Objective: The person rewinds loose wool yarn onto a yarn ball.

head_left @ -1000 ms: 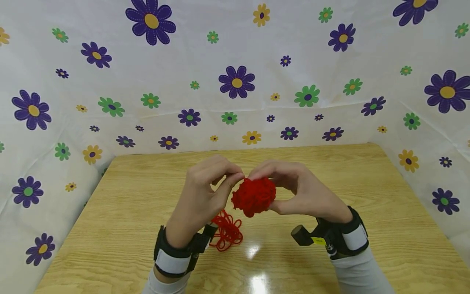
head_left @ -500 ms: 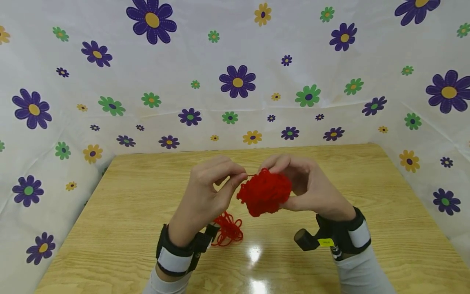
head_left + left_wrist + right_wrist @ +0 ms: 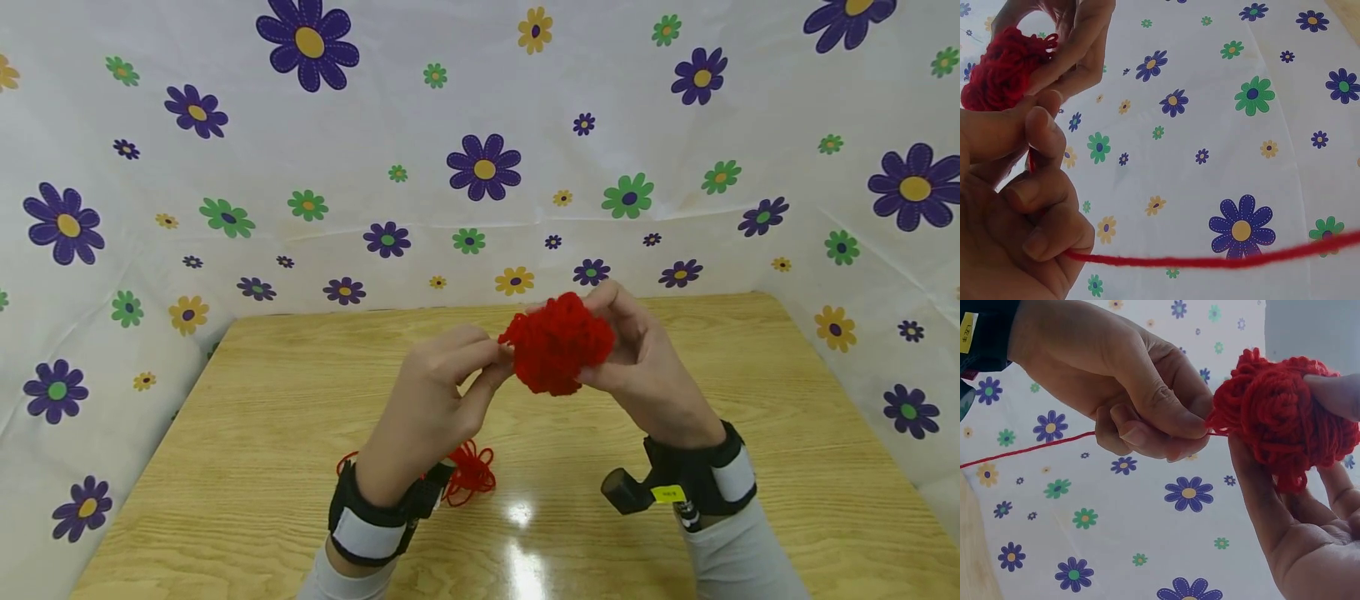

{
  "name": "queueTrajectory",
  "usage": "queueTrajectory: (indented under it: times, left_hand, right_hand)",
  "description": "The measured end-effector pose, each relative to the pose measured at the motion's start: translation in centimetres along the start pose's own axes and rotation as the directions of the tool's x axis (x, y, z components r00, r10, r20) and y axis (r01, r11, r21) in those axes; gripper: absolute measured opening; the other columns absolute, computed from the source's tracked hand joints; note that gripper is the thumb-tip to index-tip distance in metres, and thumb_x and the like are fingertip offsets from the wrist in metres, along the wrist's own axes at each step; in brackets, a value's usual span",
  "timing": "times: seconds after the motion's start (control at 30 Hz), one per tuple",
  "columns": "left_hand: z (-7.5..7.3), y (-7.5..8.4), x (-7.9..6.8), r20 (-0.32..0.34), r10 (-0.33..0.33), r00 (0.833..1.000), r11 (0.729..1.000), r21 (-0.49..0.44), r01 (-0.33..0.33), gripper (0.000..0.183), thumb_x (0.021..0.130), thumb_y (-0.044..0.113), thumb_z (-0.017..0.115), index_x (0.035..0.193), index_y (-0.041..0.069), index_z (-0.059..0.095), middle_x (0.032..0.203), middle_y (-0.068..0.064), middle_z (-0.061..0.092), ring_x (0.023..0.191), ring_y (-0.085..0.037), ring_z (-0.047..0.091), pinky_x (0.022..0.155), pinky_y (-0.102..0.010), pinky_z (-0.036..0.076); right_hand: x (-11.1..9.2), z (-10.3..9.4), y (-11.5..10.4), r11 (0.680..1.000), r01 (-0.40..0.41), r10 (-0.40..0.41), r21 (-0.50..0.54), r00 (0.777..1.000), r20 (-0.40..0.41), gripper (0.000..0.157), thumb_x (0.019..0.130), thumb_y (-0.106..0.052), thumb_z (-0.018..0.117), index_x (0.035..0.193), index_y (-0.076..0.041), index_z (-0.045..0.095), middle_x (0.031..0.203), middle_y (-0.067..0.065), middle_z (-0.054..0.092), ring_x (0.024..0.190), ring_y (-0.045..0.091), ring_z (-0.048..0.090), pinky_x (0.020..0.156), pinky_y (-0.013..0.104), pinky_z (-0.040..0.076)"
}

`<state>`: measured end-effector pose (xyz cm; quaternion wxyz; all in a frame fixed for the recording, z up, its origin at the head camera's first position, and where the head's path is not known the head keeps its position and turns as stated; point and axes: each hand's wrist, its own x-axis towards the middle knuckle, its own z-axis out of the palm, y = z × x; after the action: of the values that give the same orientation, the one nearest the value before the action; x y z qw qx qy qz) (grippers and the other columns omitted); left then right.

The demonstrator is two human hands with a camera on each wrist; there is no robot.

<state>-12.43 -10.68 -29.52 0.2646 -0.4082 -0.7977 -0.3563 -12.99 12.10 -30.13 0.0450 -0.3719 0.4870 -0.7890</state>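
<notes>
A fluffy ball of red yarn [image 3: 558, 346] is held above the table by my right hand [image 3: 645, 358], its thumb and fingers curled round the right side. My left hand [image 3: 450, 383] is at the ball's left edge and pinches the yarn strand between thumb and forefinger. In the right wrist view a short stretch of strand joins those fingertips to the yarn ball [image 3: 1285, 412]. The strand [image 3: 1166, 262] runs through the left hand's curled fingers and leaves below them, as the left wrist view shows.
Loose loops of red yarn [image 3: 472, 471] lie on the wooden table [image 3: 300, 400] below the left wrist, partly hidden by it. A white flower-print cloth [image 3: 420, 133] hangs behind and at both sides. Black straps [image 3: 705, 471] with cameras sit on both wrists.
The right hand has lifted the yarn ball up and to the right, turning it. The left hand has shifted slightly right, still pinching the strand. A loop now shows left of the left wrist.
</notes>
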Motion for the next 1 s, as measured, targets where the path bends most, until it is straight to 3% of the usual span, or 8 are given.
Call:
queueTrajectory:
  times: [0.1,0.33,0.67,0.87,1.0]
  left_hand:
    - [0.17,0.09,-0.01,0.002,0.016,1.0,1.0,0.004,-0.016,0.005,0.085,0.003,0.073,0.082,0.007,0.07,0.078,0.002,0.061,0.072,-0.009,0.054,0.064,-0.022,0.046]
    - [0.56,0.37,0.09,0.017,0.033,0.999,0.999,0.016,-0.033,0.005,0.085,0.004,0.073,0.083,0.008,0.071,0.078,0.003,0.06,0.073,-0.007,0.053,0.065,-0.02,0.046]
    - [0.98,0.76,0.05,0.048,0.031,0.998,0.999,0.041,-0.033,0.006,0.087,0.005,0.071,0.083,0.009,0.071,0.08,0.003,0.063,0.074,-0.007,0.055,0.067,-0.019,0.047]
    - [0.79,0.88,-0.07,0.05,0.013,0.999,0.998,0.064,-0.016,0.005,0.088,0.007,0.071,0.084,0.009,0.072,0.08,0.003,0.061,0.073,-0.006,0.053,0.065,-0.02,0.047]
    - [0.64,0.93,-0.11,0.049,0.004,0.999,0.997,0.072,-0.007,0.004,0.088,0.007,0.071,0.084,0.009,0.072,0.079,0.004,0.06,0.072,-0.006,0.052,0.063,-0.021,0.048]
  right_hand:
    - [-0.22,-0.01,0.03,1.0,-0.004,0.003,-0.02,0.999,-0.045,0.043,0.085,0.011,0.063,0.118,-0.015,0.053,0.116,0.005,0.062,0.108,0.024,0.058,0.092,0.04,0.049]
    - [-0.14,0.13,0.11,0.998,0.027,-0.033,-0.05,0.993,-0.115,0.046,0.084,0.014,0.06,0.118,-0.017,0.054,0.115,0.006,0.062,0.106,0.024,0.058,0.087,0.036,0.051]
    - [0.07,0.3,0.47,0.991,0.091,-0.109,-0.099,0.974,-0.196,0.042,0.085,0.006,0.069,0.118,-0.015,0.056,0.121,0.009,0.061,0.111,0.028,0.057,0.093,0.041,0.047]
    - [0.29,0.47,0.8,0.969,0.128,-0.173,-0.211,0.963,-0.208,0.046,0.082,0.007,0.072,0.121,-0.014,0.057,0.123,0.013,0.061,0.112,0.033,0.057,0.093,0.043,0.047]
    - [0.44,0.44,0.93,0.936,0.145,-0.219,-0.322,0.953,-0.208,0.047,0.081,0.007,0.073,0.121,-0.014,0.058,0.122,0.015,0.061,0.111,0.034,0.056,0.093,0.044,0.048]
